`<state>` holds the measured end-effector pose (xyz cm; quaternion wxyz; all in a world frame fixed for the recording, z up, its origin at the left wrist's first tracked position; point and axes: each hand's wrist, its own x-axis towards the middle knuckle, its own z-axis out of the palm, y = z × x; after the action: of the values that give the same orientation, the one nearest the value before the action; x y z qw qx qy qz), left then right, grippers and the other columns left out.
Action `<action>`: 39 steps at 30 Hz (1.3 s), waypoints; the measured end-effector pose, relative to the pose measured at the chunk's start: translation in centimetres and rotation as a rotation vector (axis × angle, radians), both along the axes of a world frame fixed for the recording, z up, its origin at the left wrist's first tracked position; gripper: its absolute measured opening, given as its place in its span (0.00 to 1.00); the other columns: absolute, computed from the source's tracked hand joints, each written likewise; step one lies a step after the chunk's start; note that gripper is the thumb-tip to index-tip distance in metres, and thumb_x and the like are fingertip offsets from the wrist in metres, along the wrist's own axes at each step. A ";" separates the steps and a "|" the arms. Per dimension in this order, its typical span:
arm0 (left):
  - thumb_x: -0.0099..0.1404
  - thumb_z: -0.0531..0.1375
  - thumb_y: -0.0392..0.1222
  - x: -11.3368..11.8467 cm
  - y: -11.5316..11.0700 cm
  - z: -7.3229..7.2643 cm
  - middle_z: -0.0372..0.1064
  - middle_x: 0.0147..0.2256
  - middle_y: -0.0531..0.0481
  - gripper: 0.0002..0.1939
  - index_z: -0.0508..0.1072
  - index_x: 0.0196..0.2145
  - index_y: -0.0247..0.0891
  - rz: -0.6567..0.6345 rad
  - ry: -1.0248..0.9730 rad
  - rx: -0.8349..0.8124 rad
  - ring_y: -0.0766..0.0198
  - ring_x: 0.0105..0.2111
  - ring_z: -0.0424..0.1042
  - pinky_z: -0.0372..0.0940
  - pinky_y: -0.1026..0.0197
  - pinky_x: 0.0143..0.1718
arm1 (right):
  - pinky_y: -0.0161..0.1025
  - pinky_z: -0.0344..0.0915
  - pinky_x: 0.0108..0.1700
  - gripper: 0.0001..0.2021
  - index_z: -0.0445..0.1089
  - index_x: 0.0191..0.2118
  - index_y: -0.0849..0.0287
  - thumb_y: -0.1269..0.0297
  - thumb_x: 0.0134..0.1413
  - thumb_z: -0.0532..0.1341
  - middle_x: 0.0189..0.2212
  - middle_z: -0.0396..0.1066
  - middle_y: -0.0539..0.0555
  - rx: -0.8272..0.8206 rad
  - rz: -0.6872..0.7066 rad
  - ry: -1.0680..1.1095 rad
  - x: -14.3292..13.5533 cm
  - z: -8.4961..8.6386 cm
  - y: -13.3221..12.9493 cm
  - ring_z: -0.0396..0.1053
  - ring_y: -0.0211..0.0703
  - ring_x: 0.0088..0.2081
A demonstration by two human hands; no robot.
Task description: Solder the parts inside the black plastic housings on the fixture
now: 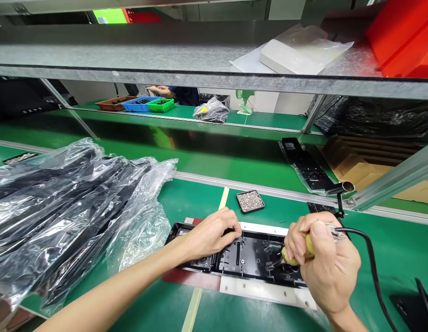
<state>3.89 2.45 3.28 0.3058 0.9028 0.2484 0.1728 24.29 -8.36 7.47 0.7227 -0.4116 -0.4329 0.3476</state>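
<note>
My left hand [217, 233] rests over the left half of a long black plastic housing [250, 258], thumb and forefinger pinched at its far edge; whatever lies between the fingertips is too small to make out. My right hand [323, 263] is wrapped round a yellow-handled tool [309, 249] with a black cord, held above the right end of the housing. The tool's tip is hard to make out. Under the housing is a white and dark red fixture [265, 291]. A small black tray [250, 201] of tiny metal parts sits behind it.
Plastic-bagged black parts [72, 207] cover the left side. A black panel [306, 163] and a cardboard box [380, 175] lie back right. A metal shelf [200, 83] spans overhead. Across the bench, a person's hands [160, 91] are near coloured trays [139, 103]. A black part [414, 304] lies lower right.
</note>
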 end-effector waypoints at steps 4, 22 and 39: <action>0.75 0.55 0.39 -0.1 -0.8 -0.4 0.73 0.39 0.47 0.10 0.75 0.39 0.37 -0.065 0.026 0.111 0.59 0.42 0.68 0.64 0.58 0.46 | 0.32 0.58 0.18 0.11 0.66 0.33 0.56 0.60 0.68 0.58 0.18 0.60 0.44 -0.010 -0.004 0.016 -0.2 0.1 0.1 0.58 0.31 0.18; 0.78 0.48 0.36 0.1 -1.9 -0.3 0.69 0.39 0.44 0.14 0.74 0.44 0.34 -0.158 0.173 0.461 0.58 0.40 0.66 0.67 0.56 0.40 | 0.32 0.58 0.19 0.12 0.65 0.33 0.56 0.58 0.68 0.58 0.18 0.60 0.44 -0.028 -0.014 0.009 -0.3 0.3 0.0 0.57 0.31 0.17; 0.76 0.52 0.34 -1.0 -2.7 -1.9 0.70 0.43 0.44 0.12 0.72 0.52 0.37 -0.093 0.082 0.478 0.58 0.43 0.68 0.70 0.57 0.42 | 0.33 0.58 0.18 0.12 0.65 0.33 0.56 0.59 0.69 0.57 0.17 0.59 0.44 -0.022 -0.021 -0.004 -0.2 0.3 -0.1 0.57 0.32 0.17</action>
<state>2.92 -0.24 1.37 0.0806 0.9662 0.1708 0.1754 24.14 -8.49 7.77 0.7208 -0.4249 -0.4262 0.3439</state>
